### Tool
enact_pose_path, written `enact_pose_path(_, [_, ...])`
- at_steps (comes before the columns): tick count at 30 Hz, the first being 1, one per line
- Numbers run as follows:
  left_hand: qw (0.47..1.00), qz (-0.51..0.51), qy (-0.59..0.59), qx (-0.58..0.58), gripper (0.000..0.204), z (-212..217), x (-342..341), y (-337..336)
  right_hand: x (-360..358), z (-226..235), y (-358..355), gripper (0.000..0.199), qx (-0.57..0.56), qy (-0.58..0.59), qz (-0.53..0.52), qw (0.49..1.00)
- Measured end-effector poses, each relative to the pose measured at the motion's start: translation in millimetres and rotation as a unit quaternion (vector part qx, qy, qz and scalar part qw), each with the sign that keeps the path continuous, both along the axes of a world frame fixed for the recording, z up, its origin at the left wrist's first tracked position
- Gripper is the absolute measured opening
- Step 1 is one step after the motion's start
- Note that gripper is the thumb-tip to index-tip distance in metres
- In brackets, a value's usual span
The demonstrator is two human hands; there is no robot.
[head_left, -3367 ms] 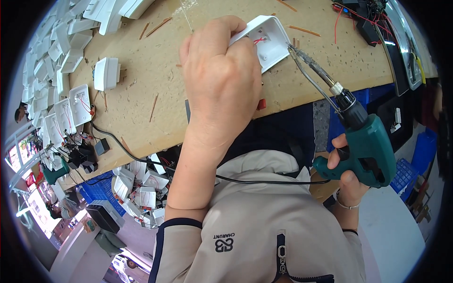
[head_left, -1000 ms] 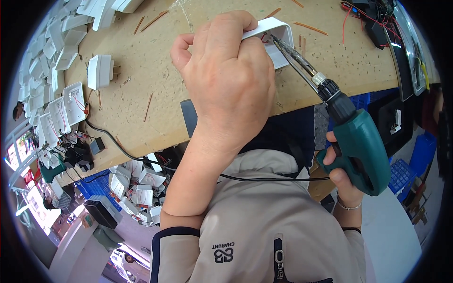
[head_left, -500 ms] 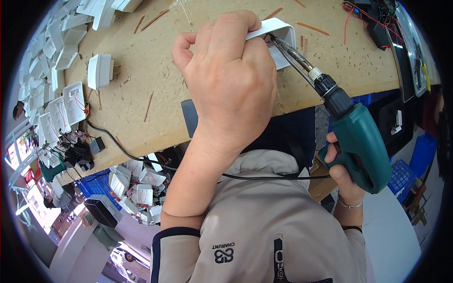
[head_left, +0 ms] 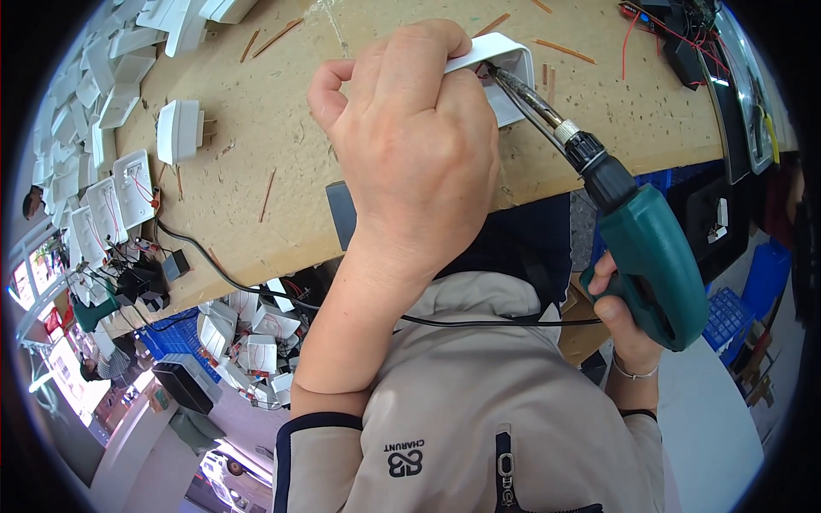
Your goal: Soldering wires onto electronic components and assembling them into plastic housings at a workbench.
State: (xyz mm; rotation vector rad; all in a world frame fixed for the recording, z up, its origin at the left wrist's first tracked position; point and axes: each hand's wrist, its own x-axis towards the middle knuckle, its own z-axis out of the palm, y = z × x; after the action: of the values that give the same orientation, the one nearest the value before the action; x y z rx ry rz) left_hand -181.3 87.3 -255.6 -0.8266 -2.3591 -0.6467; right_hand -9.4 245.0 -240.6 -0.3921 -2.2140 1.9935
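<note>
My left hand is closed around a white plastic housing at the far middle of the workbench. The housing's open end faces right, and much of it is hidden behind my fingers. My right hand grips the handle of a green and black soldering gun at the right. Its long metal tip points up and left into the housing's open end. What the tip touches inside is too small and shaded to make out. A black cable runs across my lap towards the soldering gun.
White plastic shells are heaped at the far left; a white plug adapter lies nearby. Open shells with red wires line the left edge. Copper-coloured strips are scattered on the workbench. A crate below holds more shells.
Both hands, the housing and the soldering gun have shifted very slightly left. The grips look the same, and the tip is still inside the housing's open end.
</note>
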Motion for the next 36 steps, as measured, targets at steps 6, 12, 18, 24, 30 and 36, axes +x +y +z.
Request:
enact_pose_path(6, [1.000, -0.002, 0.000, -0.001, 0.006, 1.6, 0.5, 0.0, 0.6, -0.2, 1.4, 0.059, 0.057, 0.014, 0.017, 0.998])
enact_pose_path(12, [1.000, -0.005, 0.000, 0.008, 0.005, 0.5, -0.3, 0.0, 1.2, 4.2, -0.9, 0.057, 0.050, -0.007, 0.006, 0.999])
enact_pose_path(18, [1.000, -0.002, -0.001, 0.005, 0.005, 0.6, -0.4, 0.8, 2.8, 1.5, -1.7, 0.054, 0.040, 0.010, 0.006, 0.999])
enact_pose_path(24, [1.000, -0.003, -0.005, 0.004, 0.005, 1.8, 0.4, 0.8, 1.4, 0.9, -5.5, 0.050, 0.033, 0.021, 0.009, 0.999])
enact_pose_path(30, [1.000, -0.004, -0.005, 0.008, 0.005, 2.4, -0.2, 0.5, 8.1, 0.6, 1.1, 0.065, 0.010, 0.008, 0.059, 0.998])
enact_pose_path(36, [1.000, -0.004, -0.006, -0.003, 0.006, 3.8, 0.4, 0.9, 4.5, -1.6, 0.2, 0.063, 0.011, 0.022, 0.046, 0.999])
